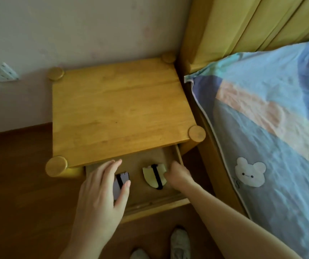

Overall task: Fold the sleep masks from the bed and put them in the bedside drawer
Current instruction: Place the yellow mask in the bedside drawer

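A pale wall [75, 25] and brown wood floor [19, 184] frame a wooden nightstand [120, 113] that stands just left of the bed [271, 118], whose patchwork cover carries a bear patch. The drawer [155, 203] is pulled out toward the near side, and two folded masks lie inside it, apart from each other. The lilac mask [120, 181], with a black strap across it, lies at the left, partly under the left hand [101, 191]; that hand's fingers are spread and nearly straight over the mask, thumb beside it, more resting or pressing than gripping. The yellow mask [154, 176], also strapped, lies at the right; the right hand [178, 173] touches its right edge with fingers curled under, but whether they pinch it cannot be told. No mask shows on the visible part of the bed. Judging from this, the folding is done and both masks are placed; what seems left is letting go and pushing the drawer shut.
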